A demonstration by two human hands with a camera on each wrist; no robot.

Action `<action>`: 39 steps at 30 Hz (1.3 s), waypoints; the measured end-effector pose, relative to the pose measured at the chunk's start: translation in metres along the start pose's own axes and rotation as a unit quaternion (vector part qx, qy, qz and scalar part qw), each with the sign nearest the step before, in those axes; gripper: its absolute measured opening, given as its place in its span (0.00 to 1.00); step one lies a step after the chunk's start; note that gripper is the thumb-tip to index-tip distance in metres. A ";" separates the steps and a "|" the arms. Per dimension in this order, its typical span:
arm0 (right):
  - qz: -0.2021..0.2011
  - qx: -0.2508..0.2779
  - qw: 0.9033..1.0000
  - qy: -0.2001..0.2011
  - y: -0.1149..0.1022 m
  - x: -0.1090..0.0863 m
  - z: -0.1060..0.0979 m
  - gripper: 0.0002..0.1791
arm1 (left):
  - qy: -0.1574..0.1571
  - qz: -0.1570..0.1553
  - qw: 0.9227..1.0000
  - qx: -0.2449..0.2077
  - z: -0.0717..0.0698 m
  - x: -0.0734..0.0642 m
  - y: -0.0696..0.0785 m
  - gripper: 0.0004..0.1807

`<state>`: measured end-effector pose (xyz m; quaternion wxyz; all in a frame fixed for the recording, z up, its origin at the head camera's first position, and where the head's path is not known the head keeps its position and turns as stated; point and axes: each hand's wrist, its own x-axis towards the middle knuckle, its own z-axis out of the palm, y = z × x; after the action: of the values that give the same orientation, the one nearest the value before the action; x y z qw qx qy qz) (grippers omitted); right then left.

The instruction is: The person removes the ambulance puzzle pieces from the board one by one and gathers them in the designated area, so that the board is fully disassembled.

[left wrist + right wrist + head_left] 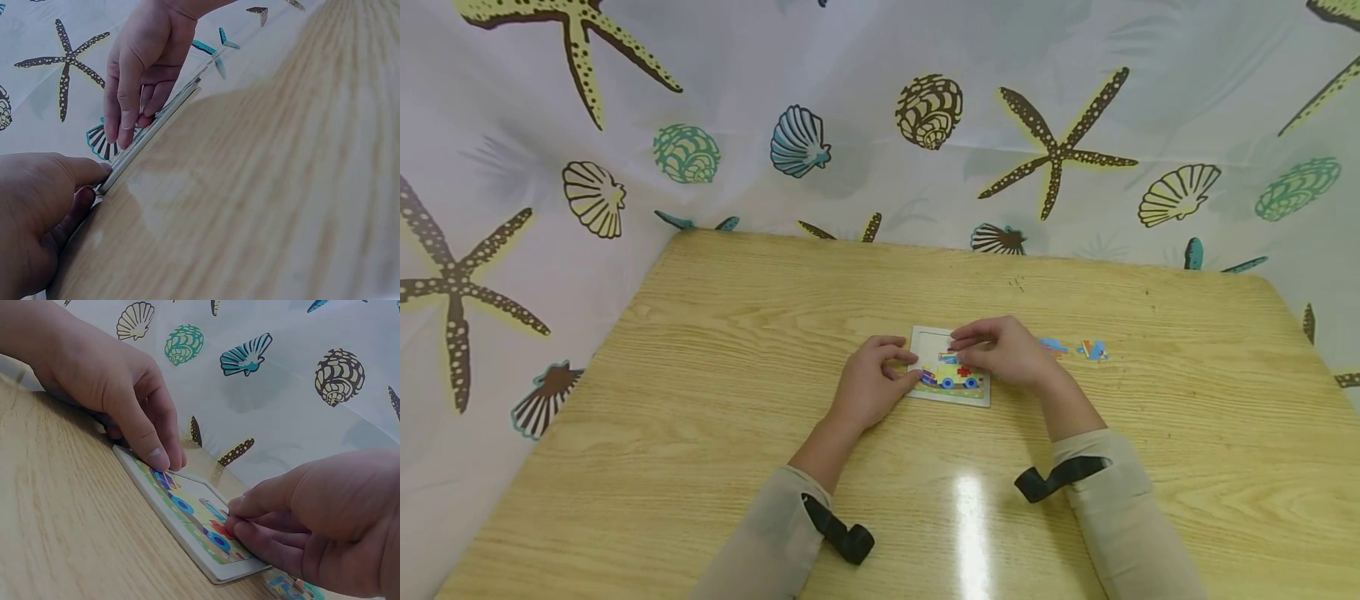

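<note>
Shell-print cloth (857,125) behind wood-grain table (737,333), left hand (868,383) pinching puzzle board's (946,399) edge, right hand (1011,354) narrowed over it, hold unclear

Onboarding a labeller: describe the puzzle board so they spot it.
On the wood-grain table, look between the left hand and right hand. The puzzle board is the white-bordered rectangle picturing a vehicle with a red cross; the loose pieces beside it have no border.
</note>
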<state>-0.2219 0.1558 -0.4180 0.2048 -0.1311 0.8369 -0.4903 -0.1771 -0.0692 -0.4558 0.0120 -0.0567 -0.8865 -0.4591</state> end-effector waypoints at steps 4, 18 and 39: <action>-0.013 -0.043 0.999 0.000 0.000 0.000 0.002 0.20 | -0.002 -0.003 1.000 -0.001 0.000 0.000 0.001 0.11; -0.004 -0.090 0.996 0.018 -0.008 0.000 0.009 0.19 | -0.003 -0.002 1.000 -0.002 -0.001 -0.001 0.002 0.12; 0.014 -0.082 0.996 0.019 -0.008 -0.001 0.008 0.15 | -0.006 -0.012 1.000 0.001 -0.001 -0.001 0.002 0.10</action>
<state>-0.2171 0.1468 -0.4145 0.1842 -0.1257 0.8798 -0.4199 -0.1758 -0.0690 -0.4535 0.0018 -0.0489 -0.8876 -0.4580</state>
